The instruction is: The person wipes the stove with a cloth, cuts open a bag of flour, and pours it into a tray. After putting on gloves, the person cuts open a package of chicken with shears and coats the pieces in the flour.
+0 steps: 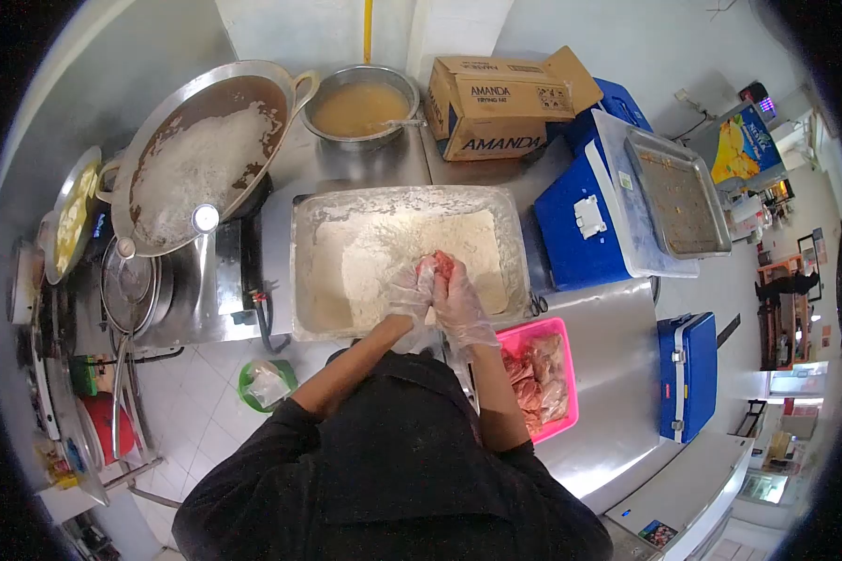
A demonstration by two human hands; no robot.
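Both my hands wear clear plastic gloves and meet above a metal tray (313, 323) of white flour. My left hand (410, 293) and my right hand (460, 304) are closed around a piece of raw meat (443, 263), its red top showing between the fingers. Flour (370, 271) lies thick over the tray's middle and right side, thinner at the left. Just right of my right forearm, a pink tub (569, 374) holds several pieces of raw meat (538, 374). The underside of the held piece is hidden by my gloves.
Behind the tray stand a metal bowl of cloudy liquid (360, 107) and a cardboard box (496, 107). A large wok of bubbling oil (206, 159) is at the left, with a strainer (129, 280) below. Blue coolers (580, 215) flank the right. A green bin (269, 385) sits on the floor.
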